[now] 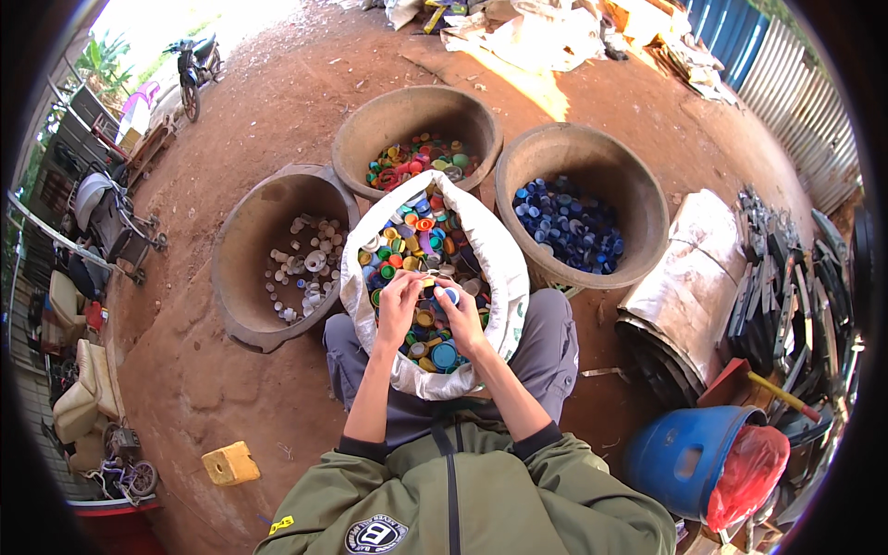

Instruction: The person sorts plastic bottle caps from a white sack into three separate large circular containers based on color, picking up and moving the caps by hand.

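Between my knees stands a white woven sack (507, 268), its rim rolled down, full of mixed coloured bottle caps (444, 353). Both my hands are over the middle of it. My left hand (398, 305) is closed, its fingertips pinching what looks like a small yellow cap (427, 282). In my right hand (464, 322), thumb and fingers grip a blue-and-white bottle cap (451, 296). The fingertips of the two hands nearly meet, and they partly hide both caps.
Three large tubs surround the sack: the left tub (242, 268) has white caps, the far tub (356, 129) red and green ones, the right tub (638, 208) blue ones. A blue barrel (661, 462) lies right, a yellow block (231, 464) left. Dark scrap strips (777, 296) are heaped far right.
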The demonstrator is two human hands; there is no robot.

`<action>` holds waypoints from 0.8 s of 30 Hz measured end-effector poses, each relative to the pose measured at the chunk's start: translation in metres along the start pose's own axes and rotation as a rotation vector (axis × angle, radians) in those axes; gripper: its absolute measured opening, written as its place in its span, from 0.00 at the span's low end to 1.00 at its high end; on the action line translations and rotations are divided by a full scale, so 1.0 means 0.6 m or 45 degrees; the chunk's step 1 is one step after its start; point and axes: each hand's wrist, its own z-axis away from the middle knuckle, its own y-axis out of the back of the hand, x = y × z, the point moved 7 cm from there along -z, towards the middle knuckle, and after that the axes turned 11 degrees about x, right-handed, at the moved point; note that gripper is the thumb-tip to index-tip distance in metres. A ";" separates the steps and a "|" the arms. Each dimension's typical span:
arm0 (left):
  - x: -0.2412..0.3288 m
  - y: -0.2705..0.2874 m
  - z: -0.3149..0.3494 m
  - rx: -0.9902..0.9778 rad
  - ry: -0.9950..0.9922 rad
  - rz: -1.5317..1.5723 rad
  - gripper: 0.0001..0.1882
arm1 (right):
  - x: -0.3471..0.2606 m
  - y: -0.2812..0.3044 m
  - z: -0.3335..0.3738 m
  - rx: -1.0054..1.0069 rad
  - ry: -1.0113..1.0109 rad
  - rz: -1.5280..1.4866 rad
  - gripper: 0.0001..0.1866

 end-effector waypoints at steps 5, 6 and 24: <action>-0.079 -0.010 0.013 0.058 0.768 0.680 0.18 | -0.004 -0.006 0.009 -0.007 -0.232 -0.301 0.18; -0.085 -0.010 0.012 0.087 0.811 0.799 0.19 | -0.006 -0.007 0.010 -0.106 -0.263 -0.383 0.19; 0.025 0.161 -0.075 0.556 0.151 0.789 0.21 | -0.066 0.095 0.006 0.037 -0.328 -0.549 0.22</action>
